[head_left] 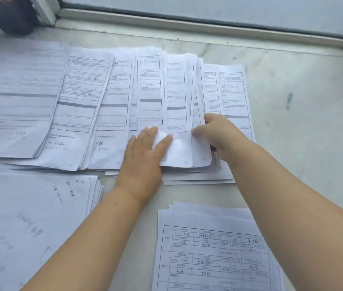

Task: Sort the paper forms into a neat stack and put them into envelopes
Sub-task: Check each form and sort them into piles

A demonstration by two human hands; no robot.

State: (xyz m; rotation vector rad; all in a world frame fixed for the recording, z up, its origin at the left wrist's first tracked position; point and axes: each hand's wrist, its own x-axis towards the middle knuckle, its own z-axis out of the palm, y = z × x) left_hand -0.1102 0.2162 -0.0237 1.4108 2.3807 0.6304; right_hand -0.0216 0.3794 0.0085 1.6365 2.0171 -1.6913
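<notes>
The left hand (143, 156) lies flat with straight fingers on the spread forms (151, 91). The right hand (214, 133) pinches their lifted edges. Bare sill (305, 101) lies right of it.

Handwritten "2003 - 2006" or close to it, hard to tell, in a box on the near form (214, 257). Blurry handwriting on the left sheet (29, 223). Print on the spread forms (111, 97) too small to read.
</notes>
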